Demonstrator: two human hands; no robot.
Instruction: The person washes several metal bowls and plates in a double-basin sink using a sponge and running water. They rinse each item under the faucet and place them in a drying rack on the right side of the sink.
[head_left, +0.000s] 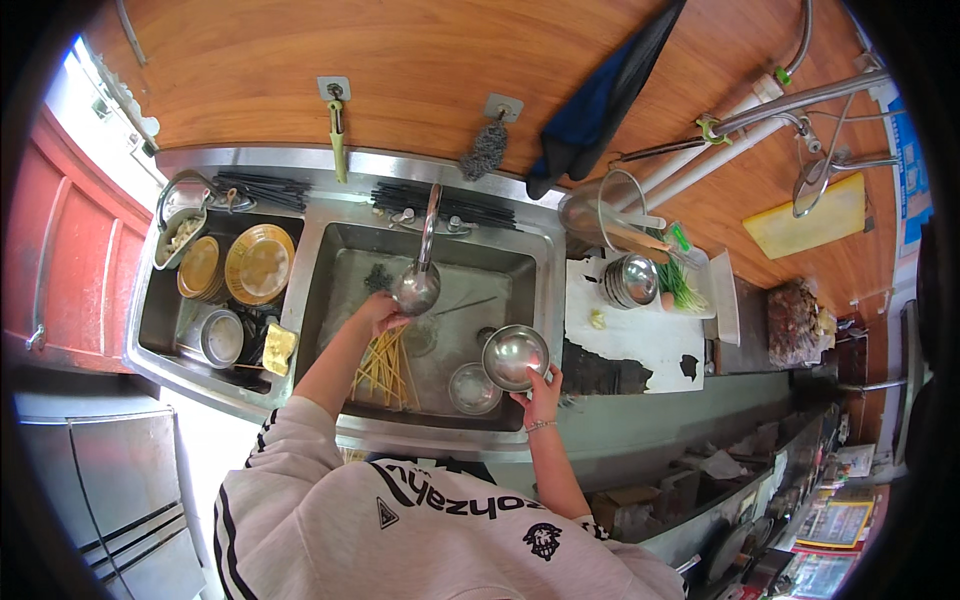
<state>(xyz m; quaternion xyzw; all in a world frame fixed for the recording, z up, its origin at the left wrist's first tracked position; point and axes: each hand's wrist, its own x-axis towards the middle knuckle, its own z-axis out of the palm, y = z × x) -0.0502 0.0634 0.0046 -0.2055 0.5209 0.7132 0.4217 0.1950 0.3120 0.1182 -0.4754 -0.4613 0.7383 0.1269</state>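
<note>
My left hand (381, 311) grips a small metal bowl (417, 291) by its edge, tilted below the spout of the faucet (431, 225). My right hand (541, 394) holds another metal bowl (514, 354) over the right side of the sink basin (480, 266), thumb on the inside. Below it, a further bowl (475, 388) rests on the basin floor. Bamboo skewers (386, 371) lie loosely at the front left of the basin. Behind my left hand is a dark scouring pad (379, 277), and a single dark stick (466, 305) lies near the middle.
In the left basin are stacked yellow bowls (259, 262), a metal pot (223, 337) and a yellow sponge (280, 349). Black chopsticks (480, 211) lie behind the faucet. Stacked metal bowls (631, 281) and a tray of green onions (681, 289) stand on the right.
</note>
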